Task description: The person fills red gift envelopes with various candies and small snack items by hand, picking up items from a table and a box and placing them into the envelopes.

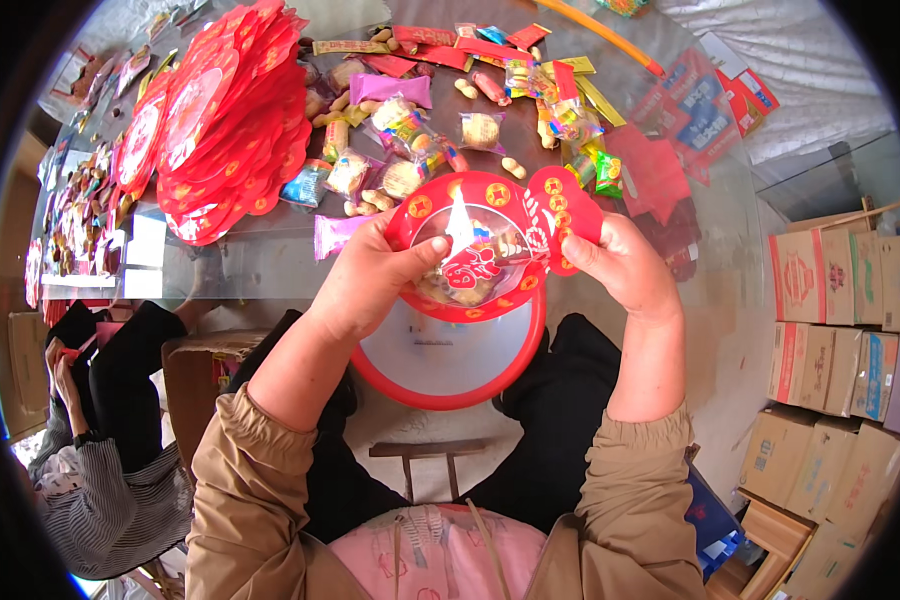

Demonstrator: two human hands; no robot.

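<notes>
Between my two hands is a red pouch [467, 311] shaped like a lucky bag, printed with gold coins, with a clear round window. Wrapped sweets and peanuts show through that window. My left hand [390, 262] grips the pouch's rounded body, thumb over the window's edge. The narrower red top of the pouch is pinched by my right hand [622, 259]. Below the pouch, at my lap, is a round white tub with a red rim [450, 401]. Loose peanuts [513, 168], a wrapped biscuit [482, 130] and a purple packet [337, 234] lie on the glass table beyond my hands.
A tall heap of flat red pouches [229, 142] stands at the left of the glass table [270, 277]. Mixed sweets [401, 120] spread across its middle. Cardboard boxes [817, 367] are stacked at right. Another person's hands [61, 364] hold something red at far left.
</notes>
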